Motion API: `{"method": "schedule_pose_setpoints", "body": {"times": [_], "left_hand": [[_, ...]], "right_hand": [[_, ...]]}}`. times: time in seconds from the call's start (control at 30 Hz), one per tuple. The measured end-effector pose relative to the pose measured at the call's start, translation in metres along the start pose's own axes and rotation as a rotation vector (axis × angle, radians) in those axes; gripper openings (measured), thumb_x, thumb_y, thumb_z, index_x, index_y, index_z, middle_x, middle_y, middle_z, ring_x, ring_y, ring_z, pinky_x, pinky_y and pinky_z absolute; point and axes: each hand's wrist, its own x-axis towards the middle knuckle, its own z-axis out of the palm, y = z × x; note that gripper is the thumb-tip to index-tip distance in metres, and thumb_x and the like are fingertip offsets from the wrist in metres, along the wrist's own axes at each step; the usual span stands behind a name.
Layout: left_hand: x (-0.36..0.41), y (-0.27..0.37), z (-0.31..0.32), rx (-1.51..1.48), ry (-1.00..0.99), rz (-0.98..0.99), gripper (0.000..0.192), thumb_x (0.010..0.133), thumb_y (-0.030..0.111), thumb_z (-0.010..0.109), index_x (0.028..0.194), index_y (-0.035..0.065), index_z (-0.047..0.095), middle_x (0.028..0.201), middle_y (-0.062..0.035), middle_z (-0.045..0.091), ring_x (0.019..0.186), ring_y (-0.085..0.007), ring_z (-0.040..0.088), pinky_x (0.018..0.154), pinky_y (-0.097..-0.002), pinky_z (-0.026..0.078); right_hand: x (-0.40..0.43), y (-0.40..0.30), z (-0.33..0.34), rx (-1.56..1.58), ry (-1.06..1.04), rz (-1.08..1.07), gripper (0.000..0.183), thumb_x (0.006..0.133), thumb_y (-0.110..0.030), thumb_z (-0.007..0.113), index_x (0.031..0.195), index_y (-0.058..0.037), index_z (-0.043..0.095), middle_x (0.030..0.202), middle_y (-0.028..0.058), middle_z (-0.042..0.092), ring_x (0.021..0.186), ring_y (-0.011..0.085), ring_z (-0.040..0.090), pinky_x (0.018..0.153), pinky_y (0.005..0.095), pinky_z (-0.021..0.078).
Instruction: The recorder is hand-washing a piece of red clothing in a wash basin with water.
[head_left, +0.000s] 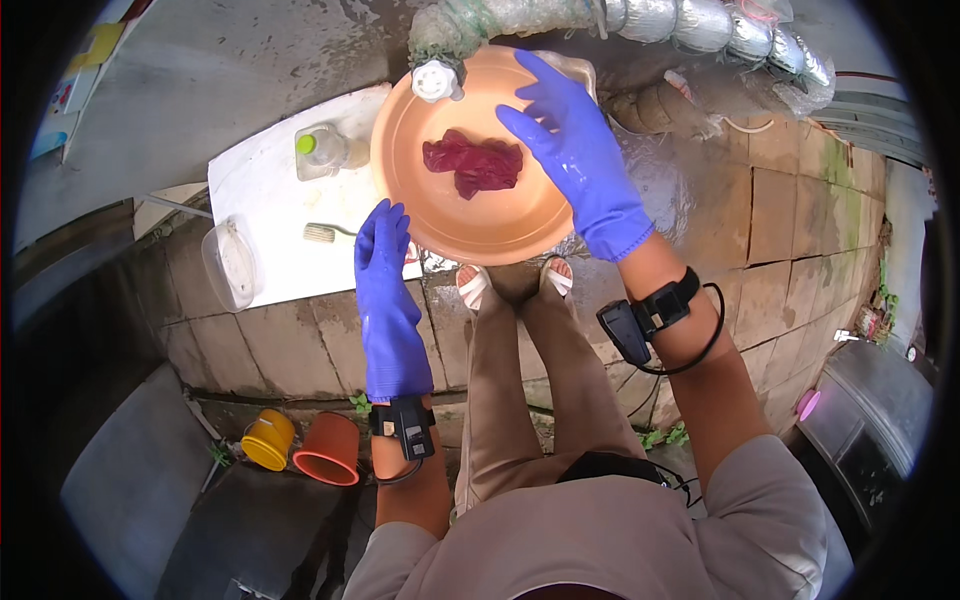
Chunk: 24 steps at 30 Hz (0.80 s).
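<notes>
An orange plastic basin lies in front of me, and a crumpled dark red cloth rests inside it. My right hand, in a wet blue rubber glove, is over the basin's right side with fingers spread and nothing held. My left hand, in a matching glove, is beside the basin's lower left rim; it appears to hold nothing, its fingers extended. Left of the basin, on a white board, are a clear bottle with a green cap and a brush.
Bubble-wrapped pipes with a white fitting reach over the basin's top edge. A clear plastic container is at the board's left edge. A yellow bucket and an orange bucket lie lower left. The paved floor is partly wet.
</notes>
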Motion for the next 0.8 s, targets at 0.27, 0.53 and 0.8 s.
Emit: {"method": "schedule_pose_setpoints", "body": {"times": [0.27,0.53,0.8], "left_hand": [[-0.011,-0.007,-0.034,-0.133,0.113,-0.147,0.044,0.099,0.029,0.06,0.132,0.0016,0.054,0.127,-0.0127,0.063,0.119,-0.0212,0.061,0.105,-0.032,0.046],[-0.015,-0.012,-0.075,-0.083,0.084,-0.156,0.048,0.099,0.035,0.06,0.133,0.0007,0.054,0.13,-0.0145,0.062,0.121,-0.0218,0.06,0.107,-0.0332,0.045],[-0.007,-0.02,-0.092,-0.146,0.1,-0.218,0.047,0.098,0.032,0.061,0.133,0.0018,0.054,0.128,-0.0135,0.063,0.122,-0.0215,0.059,0.11,-0.0334,0.042]], "right_hand": [[0.051,-0.033,0.049,-0.711,0.009,-0.591,0.05,0.088,-0.041,0.068,0.127,-0.0094,0.062,0.102,0.0145,0.069,0.099,0.0331,0.064,0.085,0.0437,0.0504],[0.061,-0.077,0.049,-0.863,-0.256,-0.647,0.019,0.079,-0.024,0.07,0.079,-0.0053,0.068,0.078,0.0207,0.065,0.079,0.0394,0.065,0.071,0.0496,0.0498],[0.062,-0.062,0.041,-0.719,-0.329,-0.821,0.019,0.088,-0.023,0.061,0.086,-0.0074,0.071,0.084,0.0192,0.066,0.084,0.0368,0.064,0.073,0.0462,0.0496]]}}
